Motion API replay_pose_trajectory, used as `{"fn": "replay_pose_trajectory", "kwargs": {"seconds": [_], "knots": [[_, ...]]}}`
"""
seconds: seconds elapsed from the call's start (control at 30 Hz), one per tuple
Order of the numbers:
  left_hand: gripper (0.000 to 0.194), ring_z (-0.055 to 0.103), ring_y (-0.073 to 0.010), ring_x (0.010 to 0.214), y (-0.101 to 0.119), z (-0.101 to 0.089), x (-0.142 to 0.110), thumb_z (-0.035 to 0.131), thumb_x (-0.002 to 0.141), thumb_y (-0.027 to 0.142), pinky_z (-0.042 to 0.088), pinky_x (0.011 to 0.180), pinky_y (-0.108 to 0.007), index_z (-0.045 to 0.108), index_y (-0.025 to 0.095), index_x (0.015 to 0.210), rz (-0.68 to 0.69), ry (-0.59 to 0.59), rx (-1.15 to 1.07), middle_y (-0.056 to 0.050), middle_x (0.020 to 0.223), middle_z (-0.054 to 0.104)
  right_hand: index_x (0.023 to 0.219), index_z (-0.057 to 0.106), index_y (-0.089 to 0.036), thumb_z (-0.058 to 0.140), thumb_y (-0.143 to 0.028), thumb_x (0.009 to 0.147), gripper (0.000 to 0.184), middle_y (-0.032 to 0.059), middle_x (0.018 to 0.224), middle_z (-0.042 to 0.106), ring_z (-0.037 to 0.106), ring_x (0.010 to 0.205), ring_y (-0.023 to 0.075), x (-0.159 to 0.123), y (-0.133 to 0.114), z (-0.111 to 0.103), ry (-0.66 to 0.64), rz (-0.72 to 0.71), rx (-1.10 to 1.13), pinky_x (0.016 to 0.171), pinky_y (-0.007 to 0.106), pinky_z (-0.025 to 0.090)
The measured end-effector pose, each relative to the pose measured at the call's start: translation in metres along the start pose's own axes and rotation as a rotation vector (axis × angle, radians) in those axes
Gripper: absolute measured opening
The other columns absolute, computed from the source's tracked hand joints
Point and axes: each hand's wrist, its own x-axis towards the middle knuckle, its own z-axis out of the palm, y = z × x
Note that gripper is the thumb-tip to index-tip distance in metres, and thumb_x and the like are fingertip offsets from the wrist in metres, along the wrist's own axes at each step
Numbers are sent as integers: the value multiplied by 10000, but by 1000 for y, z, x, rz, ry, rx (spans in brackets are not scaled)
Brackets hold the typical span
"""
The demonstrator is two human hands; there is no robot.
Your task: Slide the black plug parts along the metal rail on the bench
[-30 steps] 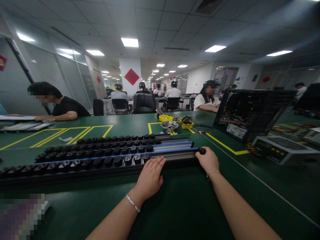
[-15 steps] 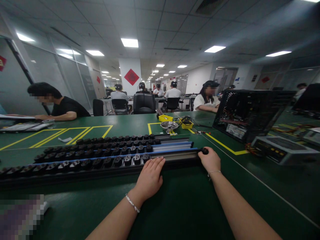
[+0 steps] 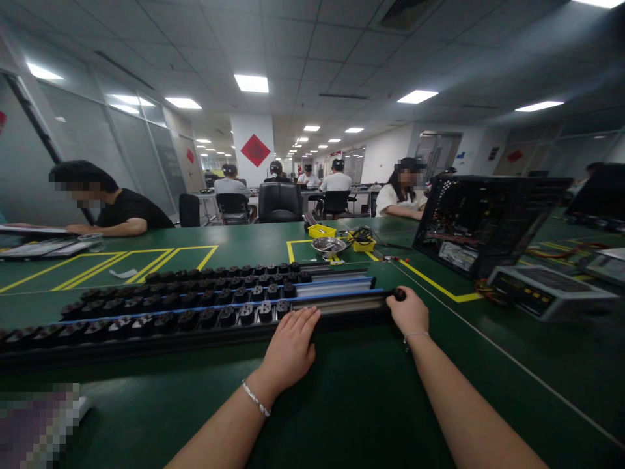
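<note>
Several parallel track rails run across the green table, carrying rows of black socket modules (image 3: 188, 319). On the nearest rail (image 3: 342, 303), the modules fill the left part, while the right part shows a bare metal channel. My left hand (image 3: 290, 345) lies over this rail's front edge beside the last module, fingers stretched out and flat. At the rail's right end my right hand (image 3: 410, 309) is closed round a black socket module (image 3: 399, 294). Its fingers hide most of that piece, and I cannot tell whether it sits in the channel.
An open computer case (image 3: 483, 221) and a power supply (image 3: 551, 293) stand at the right. Behind the rails are a metal bowl (image 3: 328, 245), a yellow tray (image 3: 322, 231) and black cables (image 3: 361, 234). Co-workers sit beyond; one person's arm (image 3: 124, 227) rests on the table at left.
The view has shifted very slightly. Both hands keep their places on the near rail, and the black module stays in my right hand.
</note>
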Motion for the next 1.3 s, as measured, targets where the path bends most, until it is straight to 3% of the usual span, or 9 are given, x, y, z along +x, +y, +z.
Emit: {"fn": "replay_pose_trajectory", "kwargs": {"seconds": [0.53,0.73,0.87,1.0,1.1,1.3], "knots": [[645,333,-197,1321,1,-1,0,478,762,168,253,1111,-415,309,226,1382,2,10,8,-35,1444,392,1121,591,-162,505,-310,750,409,115,1052,638,587,963,255,14,10,3,35,60,20,836,342,449],[644,329,-196,1325,1,0,0,474,765,164,252,1114,-416,309,232,1383,1,21,-11,-21,1450,384,1161,566,-190,526,-330,732,453,87,958,671,634,752,210,45,35,-6,14,199,146,690,311,495],[657,331,-199,1326,1,-1,0,478,756,151,262,1109,-427,305,234,1385,-4,14,-8,-27,1449,386,1204,548,-184,490,-391,759,495,149,1091,626,598,958,302,78,64,-11,78,200,-86,771,408,485],[664,329,-197,1328,1,0,-1,482,759,155,269,1109,-426,293,239,1390,-3,19,-5,-27,1452,382,1294,472,-201,426,-396,803,530,173,1173,579,558,1045,337,105,87,-11,48,214,-189,785,457,480],[668,325,-195,1331,1,0,-2,478,766,157,266,1113,-426,278,249,1397,-9,18,-8,-17,1459,370,1364,384,-238,389,-413,827,565,187,1156,581,539,1060,369,118,94,-7,24,204,-264,758,491,476],[675,323,-194,1333,2,-1,-1,484,758,157,281,1109,-425,281,250,1395,-10,12,-3,-16,1459,371,1347,433,-238,215,-400,886,535,180,1242,527,509,1098,366,127,98,0,-44,35,-346,817,508,439]]}}
